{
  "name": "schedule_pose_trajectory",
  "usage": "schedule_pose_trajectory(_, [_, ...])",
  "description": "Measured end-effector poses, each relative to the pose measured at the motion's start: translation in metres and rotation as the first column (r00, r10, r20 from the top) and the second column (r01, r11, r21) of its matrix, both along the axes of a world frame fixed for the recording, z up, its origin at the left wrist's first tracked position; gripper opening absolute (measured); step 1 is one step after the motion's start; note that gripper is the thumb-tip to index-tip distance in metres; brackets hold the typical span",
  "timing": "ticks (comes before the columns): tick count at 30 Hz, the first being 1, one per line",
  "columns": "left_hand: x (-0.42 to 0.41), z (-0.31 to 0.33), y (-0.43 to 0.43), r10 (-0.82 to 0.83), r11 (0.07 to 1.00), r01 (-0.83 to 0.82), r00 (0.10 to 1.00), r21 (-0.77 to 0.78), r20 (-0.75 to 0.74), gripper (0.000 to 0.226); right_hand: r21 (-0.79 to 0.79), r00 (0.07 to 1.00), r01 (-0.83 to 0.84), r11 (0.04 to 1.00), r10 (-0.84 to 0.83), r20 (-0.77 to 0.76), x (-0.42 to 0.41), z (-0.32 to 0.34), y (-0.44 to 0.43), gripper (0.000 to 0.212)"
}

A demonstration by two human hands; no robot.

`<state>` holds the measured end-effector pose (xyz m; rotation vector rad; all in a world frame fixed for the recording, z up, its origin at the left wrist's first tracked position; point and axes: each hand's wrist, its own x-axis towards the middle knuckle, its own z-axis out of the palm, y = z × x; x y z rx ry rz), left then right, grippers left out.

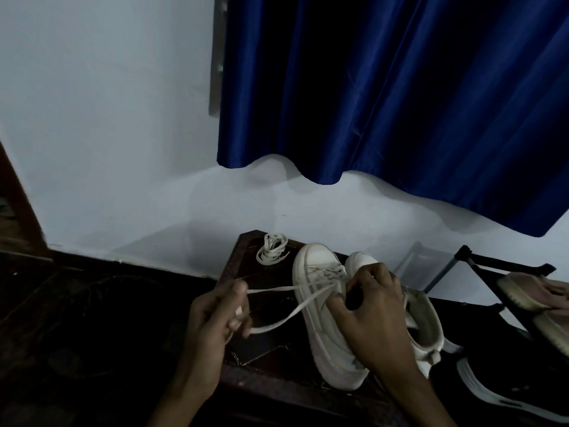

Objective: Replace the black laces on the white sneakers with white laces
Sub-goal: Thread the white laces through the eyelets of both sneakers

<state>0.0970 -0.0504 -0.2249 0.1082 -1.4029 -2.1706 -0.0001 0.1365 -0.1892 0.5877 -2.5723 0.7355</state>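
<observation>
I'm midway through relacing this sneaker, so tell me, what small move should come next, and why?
Probably draw the left hand a little further left to tighten the white lace: its two strands run from the eyelets of the sneaker to that hand, the lower one sagging, while the right hand grips the sneaker to brace it.

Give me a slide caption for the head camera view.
Left hand holds a white lace; right hand pinches it at the white sneaker.

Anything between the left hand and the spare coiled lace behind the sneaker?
Nothing visible: only bare table between the left hand and the coiled lace. That hand grips the threaded lace from the sneaker.
</observation>
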Motion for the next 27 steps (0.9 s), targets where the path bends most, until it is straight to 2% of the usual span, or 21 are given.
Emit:
schedule_pose_trajectory(1, [-0.001,-0.003,0.001,0.057,0.998,-0.057,0.998,-0.024,-0.004,0.050,-0.002,1.000,0.003,1.000,-0.003,-0.005,0.000,0.000,0.000,0.027])
schedule_pose_trajectory(2, [-0.002,-0.002,0.002,0.080,0.996,-0.079,0.996,0.033,-0.042,0.046,-0.008,1.000,0.007,1.000,-0.008,-0.009,0.000,0.000,0.001,0.027])
schedule_pose_trajectory(4, [-0.004,0.014,0.002,0.090,0.944,-0.037,0.985,0.327,-0.149,0.038,-0.015,1.000,0.015,1.000,-0.016,-0.022,0.000,0.000,0.002,0.028])
schedule_pose_trajectory(6, [-0.006,0.035,-0.006,0.108,0.830,0.049,0.963,0.556,-0.245,0.037,-0.017,1.000,0.013,1.000,-0.013,-0.023,0.001,0.000,0.001,0.028])
schedule_pose_trajectory(8, [-0.009,0.053,-0.014,0.156,0.773,0.067,0.944,0.631,-0.292,0.038,-0.010,1.000,0.012,1.000,-0.012,-0.012,0.002,0.000,0.000,0.028])
schedule_pose_trajectory(11, [-0.016,0.058,-0.011,0.164,0.779,0.074,0.934,0.622,-0.316,0.038,0.007,1.000,0.015,1.000,-0.015,-0.007,0.003,-0.001,0.000,0.030])
schedule_pose_trajectory(13, [-0.017,0.039,-0.004,0.092,0.837,0.070,0.959,0.543,-0.267,0.037,0.008,1.000,0.018,1.000,-0.018,-0.005,0.003,0.000,0.001,0.031])
schedule_pose_trajectory(15, [-0.012,0.014,0.001,-0.009,0.919,0.079,0.984,0.386,-0.181,0.036,-0.003,1.000,0.005,1.000,-0.005,-0.004,0.003,0.001,0.001,0.029])
schedule_pose_trajectory(16, [-0.009,0.002,0.000,-0.048,0.974,0.071,0.993,0.215,-0.111,0.036,-0.007,1.000,0.000,1.000,0.000,-0.007,0.003,0.002,0.000,0.027])
schedule_pose_trajectory(17, [-0.006,-0.009,-0.003,-0.060,0.998,0.059,0.998,-0.034,-0.024,0.038,-0.008,1.000,0.000,1.000,0.000,-0.012,0.002,0.003,0.000,0.026])
schedule_pose_trajectory(18, [-0.003,-0.017,-0.007,-0.045,0.951,0.060,0.997,-0.303,0.055,0.041,-0.009,1.000,0.000,1.000,0.000,-0.014,0.002,0.003,-0.001,0.026])
schedule_pose_trajectory(19, [-0.002,-0.021,-0.010,-0.026,0.846,0.067,0.996,-0.529,0.085,0.042,-0.009,1.000,0.002,1.000,-0.002,-0.014,0.001,0.003,-0.001,0.026])
schedule_pose_trajectory(20, [-0.001,-0.021,-0.012,-0.013,0.722,0.057,0.998,-0.690,0.069,0.039,-0.008,1.000,0.005,1.000,-0.005,-0.012,0.001,0.003,-0.001,0.026])
schedule_pose_trajectory(21, [0.001,-0.019,-0.013,0.009,0.617,0.019,0.999,-0.786,0.032,0.034,-0.005,1.000,0.005,1.000,-0.005,-0.010,0.002,0.002,-0.001,0.027])
schedule_pose_trajectory(22, [0.001,-0.015,-0.015,0.050,0.556,-0.038,0.999,-0.831,-0.012,0.028,-0.004,1.000,0.003,1.000,-0.003,-0.008,0.002,0.002,0.000,0.028])
schedule_pose_trajectory(25, [-0.009,-0.014,-0.037,0.310,0.531,-0.238,0.948,-0.813,-0.075,0.014,-0.001,1.000,0.003,1.000,-0.003,0.003,0.003,0.001,0.000,0.028])
schedule_pose_trajectory(26, [-0.014,-0.018,-0.050,0.383,0.500,-0.225,0.923,-0.836,-0.020,0.015,0.000,1.000,0.005,1.000,-0.005,0.007,0.003,0.001,-0.001,0.029])
schedule_pose_trajectory(27, [-0.018,-0.022,-0.062,0.406,0.459,-0.127,0.910,-0.879,0.080,0.022,0.002,1.000,0.006,1.000,-0.006,0.008,0.003,0.002,-0.001,0.029])
